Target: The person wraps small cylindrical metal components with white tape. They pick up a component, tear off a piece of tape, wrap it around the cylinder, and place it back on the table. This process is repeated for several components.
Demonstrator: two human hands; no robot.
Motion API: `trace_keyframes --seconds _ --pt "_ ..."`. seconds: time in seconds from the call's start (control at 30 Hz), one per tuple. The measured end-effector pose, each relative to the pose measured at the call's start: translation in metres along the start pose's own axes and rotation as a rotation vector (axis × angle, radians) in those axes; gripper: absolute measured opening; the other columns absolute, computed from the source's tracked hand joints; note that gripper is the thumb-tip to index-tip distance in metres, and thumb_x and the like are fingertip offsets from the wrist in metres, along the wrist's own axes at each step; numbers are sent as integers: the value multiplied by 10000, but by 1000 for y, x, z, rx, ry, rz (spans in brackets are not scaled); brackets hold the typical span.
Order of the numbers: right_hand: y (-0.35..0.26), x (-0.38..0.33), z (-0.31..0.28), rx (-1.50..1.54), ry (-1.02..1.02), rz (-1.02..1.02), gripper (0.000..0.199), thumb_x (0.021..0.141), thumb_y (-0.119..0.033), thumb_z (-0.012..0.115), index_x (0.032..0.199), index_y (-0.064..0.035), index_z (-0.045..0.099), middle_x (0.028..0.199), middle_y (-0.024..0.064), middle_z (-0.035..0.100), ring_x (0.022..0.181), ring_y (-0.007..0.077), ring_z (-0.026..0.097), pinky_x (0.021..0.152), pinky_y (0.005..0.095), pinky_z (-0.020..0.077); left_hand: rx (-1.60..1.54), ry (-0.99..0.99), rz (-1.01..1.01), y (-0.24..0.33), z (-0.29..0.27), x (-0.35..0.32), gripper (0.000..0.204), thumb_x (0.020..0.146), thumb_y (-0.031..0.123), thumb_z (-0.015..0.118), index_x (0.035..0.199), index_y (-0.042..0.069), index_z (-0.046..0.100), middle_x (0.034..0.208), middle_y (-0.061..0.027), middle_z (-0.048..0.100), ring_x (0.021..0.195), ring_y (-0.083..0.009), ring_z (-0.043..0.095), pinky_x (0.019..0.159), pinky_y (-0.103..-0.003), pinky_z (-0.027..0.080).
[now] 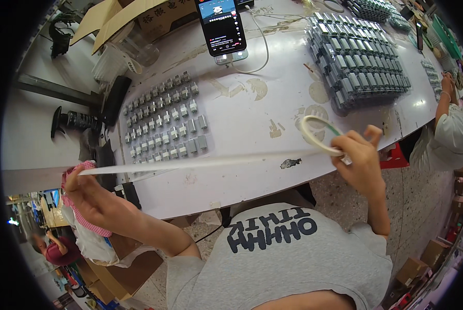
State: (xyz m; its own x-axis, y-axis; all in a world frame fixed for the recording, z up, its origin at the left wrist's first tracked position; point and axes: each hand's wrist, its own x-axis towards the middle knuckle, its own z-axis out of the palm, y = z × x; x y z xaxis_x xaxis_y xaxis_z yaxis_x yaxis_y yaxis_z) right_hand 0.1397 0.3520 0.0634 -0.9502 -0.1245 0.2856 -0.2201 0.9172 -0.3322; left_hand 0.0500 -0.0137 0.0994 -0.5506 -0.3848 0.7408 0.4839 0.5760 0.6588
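Observation:
A roll of white tape (pixel 314 135) is gripped by my right hand (pixel 359 157), above the right front part of the table. From it a long white strip (pixel 205 162) stretches taut across to the left. My left hand (pixel 94 199) pinches the far end of that strip between thumb and fingers, past the table's left front. Behind the strip lies a clear plastic tray (pixel 206 139) with rows of small silvery cylindrical parts (pixel 161 121), several with pale bands round them.
Stacked clear trays of similar parts (pixel 358 62) stand at the back right. A phone (pixel 222 28) with a white cable rests upright at the back. An open cardboard box (pixel 138 18) is at back left. Another person (pixel 443 124) sits at the right.

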Motion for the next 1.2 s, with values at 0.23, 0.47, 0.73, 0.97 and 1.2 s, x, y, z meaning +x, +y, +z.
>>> trace_keyframes --seconds 0.23,0.47,0.73,0.97,1.2 --pt "68 -81 -11 -327 182 160 148 625 -52 630 757 -66 563 662 6 536 642 139 490 739 315 240 -261 73 -87 -17 -28 50 217 874 145 491 1011 -22 518 986 -71 531 907 -126 499 811 -275 399" --pt "143 -139 -48 -618 239 251 159 707 -79 623 842 -54 544 716 35 539 661 162 473 794 299 265 -216 169 -131 -48 -47 105 236 854 199 537 983 1 552 888 -32 516 832 -91 466 773 -250 369" --pt "281 -161 -52 -378 151 620 171 804 -105 543 944 -14 505 703 30 538 624 151 418 711 268 343 -107 -18 -76 -63 -34 93 201 869 187 515 978 23 554 790 -2 499 761 -60 472 710 -201 398" --pt "309 -129 -79 369 -122 759 247 761 -118 565 980 -34 487 765 14 522 728 68 452 671 204 357 -166 -100 -86 -58 -45 79 200 866 166 519 998 18 544 750 2 503 717 -62 486 704 -197 411" --pt "306 -95 -78 144 -185 731 258 738 -159 591 943 -22 517 816 39 524 829 108 480 739 245 375 -295 -116 -73 -62 -49 77 196 861 149 525 992 4 537 736 -20 506 695 -69 485 688 -200 409"
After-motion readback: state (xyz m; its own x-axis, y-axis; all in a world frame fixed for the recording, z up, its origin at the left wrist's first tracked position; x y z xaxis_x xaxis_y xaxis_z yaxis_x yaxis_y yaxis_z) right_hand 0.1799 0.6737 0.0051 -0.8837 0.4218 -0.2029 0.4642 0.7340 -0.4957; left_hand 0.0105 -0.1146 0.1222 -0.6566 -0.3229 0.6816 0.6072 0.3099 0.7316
